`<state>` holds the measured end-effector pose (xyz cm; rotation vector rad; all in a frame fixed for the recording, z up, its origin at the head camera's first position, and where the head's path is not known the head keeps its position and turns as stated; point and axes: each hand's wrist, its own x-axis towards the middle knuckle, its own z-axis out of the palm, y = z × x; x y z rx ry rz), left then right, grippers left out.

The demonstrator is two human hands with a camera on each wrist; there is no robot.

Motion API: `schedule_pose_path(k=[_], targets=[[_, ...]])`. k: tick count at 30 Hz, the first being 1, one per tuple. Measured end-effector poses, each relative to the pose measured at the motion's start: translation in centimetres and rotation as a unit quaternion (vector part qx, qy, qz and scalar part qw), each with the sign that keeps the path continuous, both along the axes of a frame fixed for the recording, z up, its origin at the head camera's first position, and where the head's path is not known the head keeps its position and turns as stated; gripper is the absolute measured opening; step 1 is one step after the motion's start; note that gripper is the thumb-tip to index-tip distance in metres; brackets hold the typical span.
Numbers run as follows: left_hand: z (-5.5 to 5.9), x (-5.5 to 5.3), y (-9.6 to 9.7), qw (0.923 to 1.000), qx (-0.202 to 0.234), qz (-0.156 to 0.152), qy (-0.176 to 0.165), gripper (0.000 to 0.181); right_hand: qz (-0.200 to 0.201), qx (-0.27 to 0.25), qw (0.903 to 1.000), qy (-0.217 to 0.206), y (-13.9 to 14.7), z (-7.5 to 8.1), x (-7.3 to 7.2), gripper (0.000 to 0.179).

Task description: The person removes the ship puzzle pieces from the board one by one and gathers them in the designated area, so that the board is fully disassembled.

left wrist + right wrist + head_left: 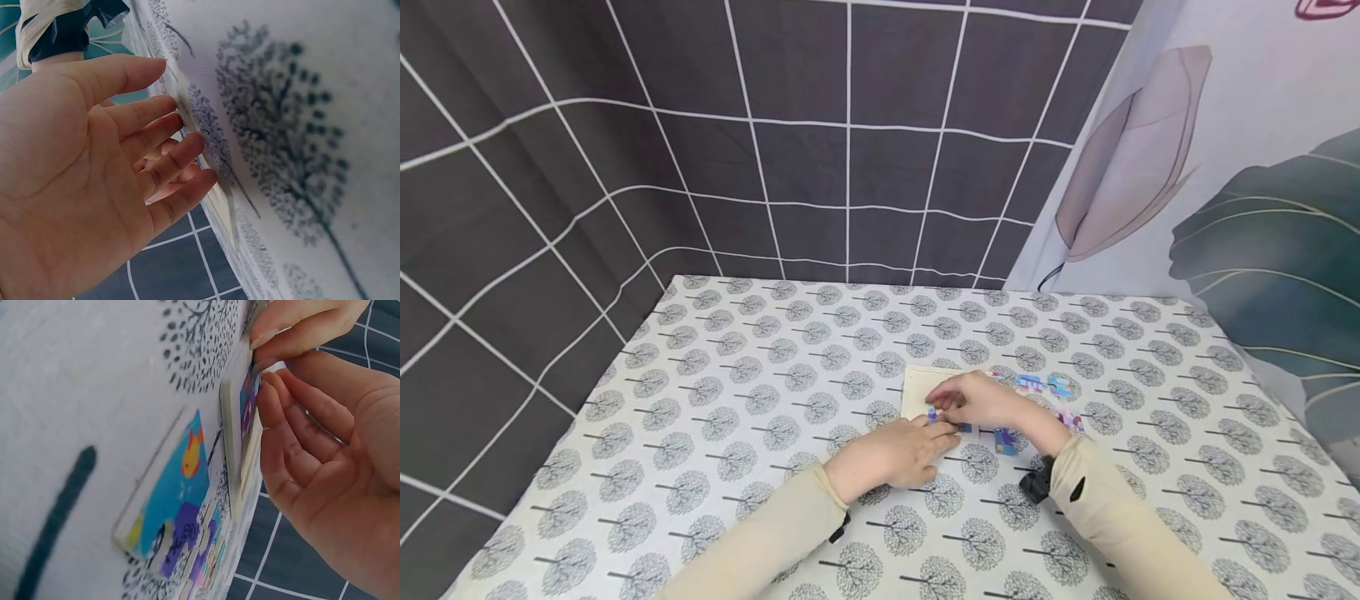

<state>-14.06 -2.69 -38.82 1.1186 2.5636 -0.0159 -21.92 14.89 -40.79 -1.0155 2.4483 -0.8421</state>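
Note:
A shallow pale wooden puzzle tray lies on the table, its near part hidden by both hands. My left hand rests at the tray's near edge; its relaxed fingertips touch the edge in the left wrist view. Over the tray, my right hand pinches a small purple-blue jigsaw piece between thumb and fingertips, close beside the left fingers. Colourful printing shows inside the tray under the hands. Just right of the tray lies a blue corner jigsaw piece with an orange fish and purple shapes.
More loose jigsaw pieces lie right of the tray, and a pink-purple one sits by the right wrist. A tree-print cloth covers the table. Behind it hangs a dark checked curtain, with a leaf-print one at the right.

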Motion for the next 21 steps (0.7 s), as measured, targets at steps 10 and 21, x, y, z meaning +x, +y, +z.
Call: schedule_pose_path(k=[10,21], targets=[[-0.4,0.1,0.3,0.9997,0.004,-0.002,0.025,0.056,-0.041,0.076,0.9955,-0.038,-1.5,1.0,-0.5,0.030],[-0.7,0.2,0.4,0.9996,0.004,0.002,0.028,0.057,-0.054,0.087,0.9939,-0.041,-2.2,1.2,-0.4,0.022]])
